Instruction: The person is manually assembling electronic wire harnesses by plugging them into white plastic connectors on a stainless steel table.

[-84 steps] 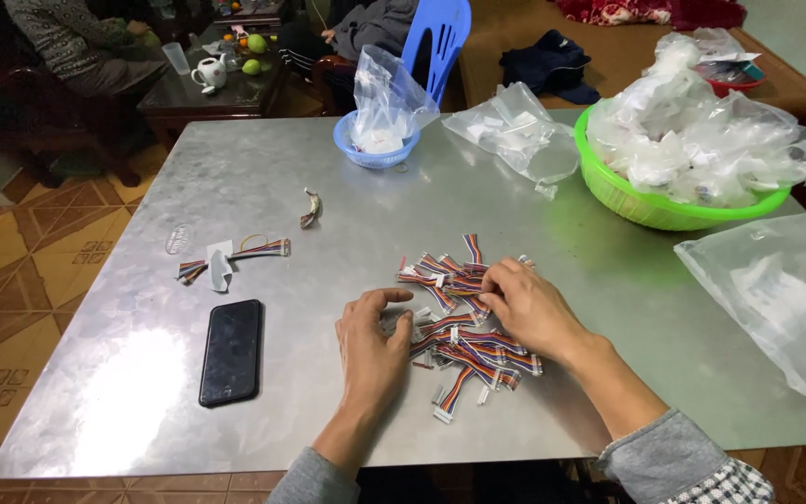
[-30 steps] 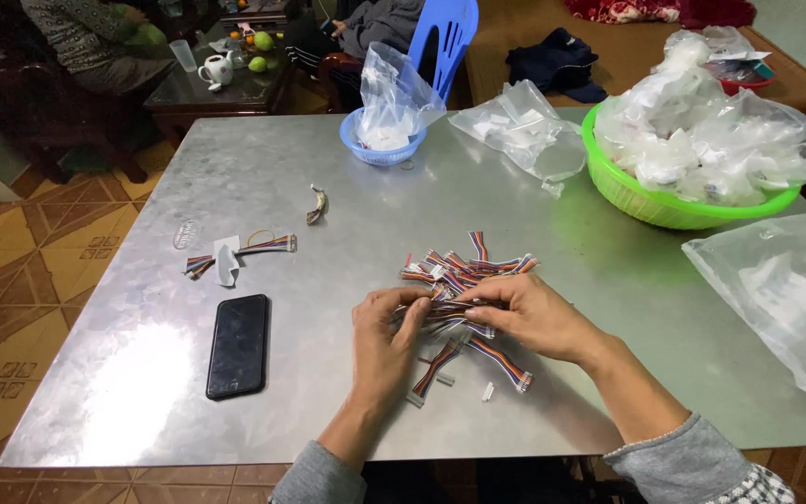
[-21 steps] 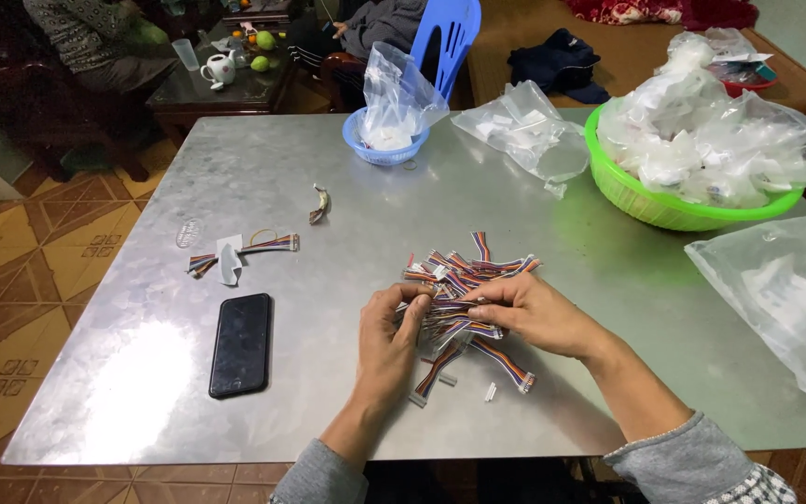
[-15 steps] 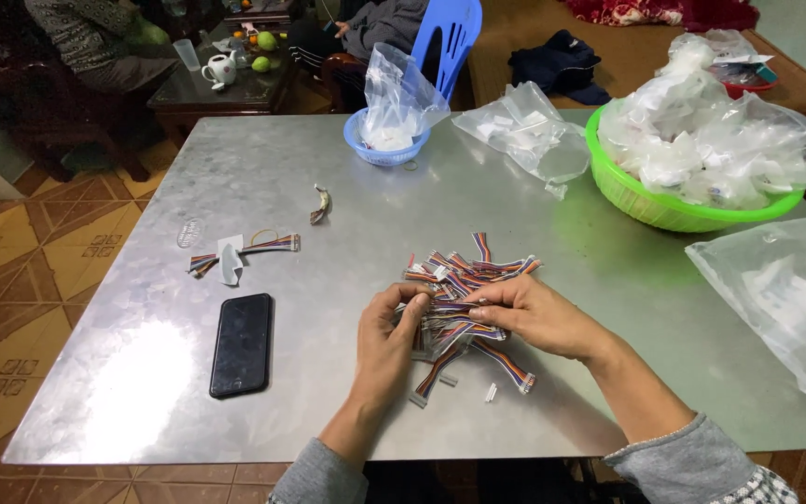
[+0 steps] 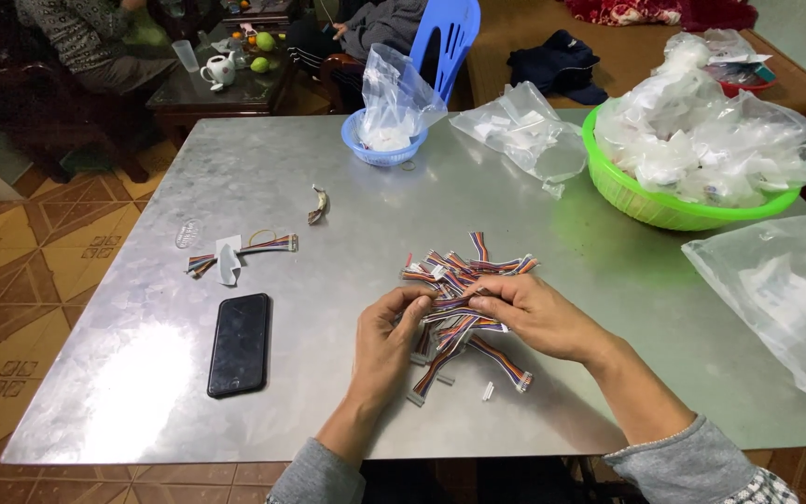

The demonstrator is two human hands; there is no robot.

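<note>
A heap of short multicoloured ribbon cables point(image 5: 464, 280) lies near the front edge of a metal table point(image 5: 515, 196), its lower strands partly hidden under the fingers working it. The left hand point(image 5: 386, 338) and right hand point(image 5: 532, 313), palms down and wrists angled inward, each pinch a few cables between thumb and fingertips, though exactly how many cannot be told. A black phone point(image 5: 238, 343) lies to the left, a green basket point(image 5: 650, 201) of plastic bags at far right.
</note>
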